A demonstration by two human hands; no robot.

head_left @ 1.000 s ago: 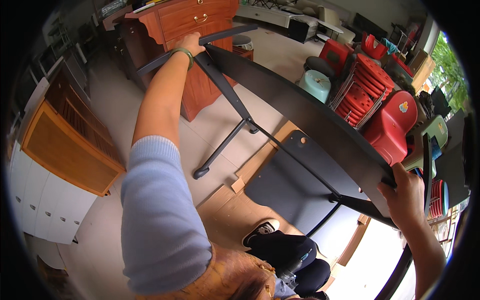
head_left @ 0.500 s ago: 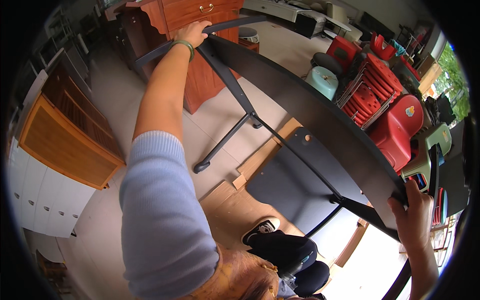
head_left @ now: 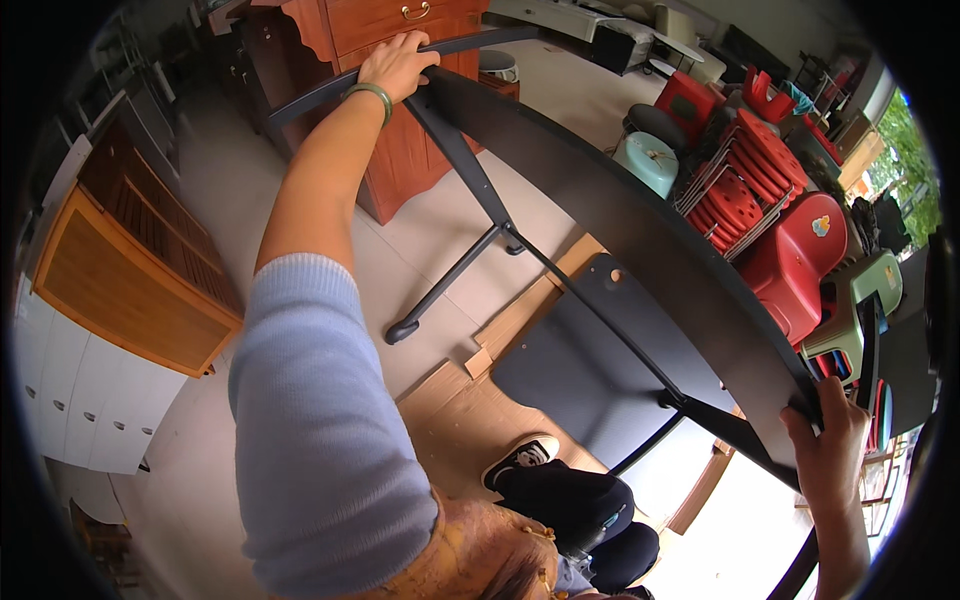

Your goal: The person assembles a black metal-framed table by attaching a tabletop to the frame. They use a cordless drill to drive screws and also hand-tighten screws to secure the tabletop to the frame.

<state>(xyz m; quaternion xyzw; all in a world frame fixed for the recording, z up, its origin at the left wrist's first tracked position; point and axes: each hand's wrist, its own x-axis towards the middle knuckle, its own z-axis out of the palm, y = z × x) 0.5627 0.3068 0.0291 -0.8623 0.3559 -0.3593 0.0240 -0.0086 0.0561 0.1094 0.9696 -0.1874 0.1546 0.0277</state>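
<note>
at the right rim of the view, a stack of red plastic stools (head_left: 745, 195) sits nested beside a red chair (head_left: 800, 262), with a pale green stool (head_left: 648, 160) near it. the left hand (head_left: 398, 66) is clenched around the far end of the black folding table (head_left: 640, 240), which is tipped on its edge, legs (head_left: 470, 170) facing the person. the right hand (head_left: 832, 455) grasps the near end, fingers curled over the rim. a wooden cabinet (head_left: 400, 120) stands just behind the far end; bare floor (head_left: 230, 190) lies open to the left, and flat cardboard (head_left: 470, 410) lies below.
</note>
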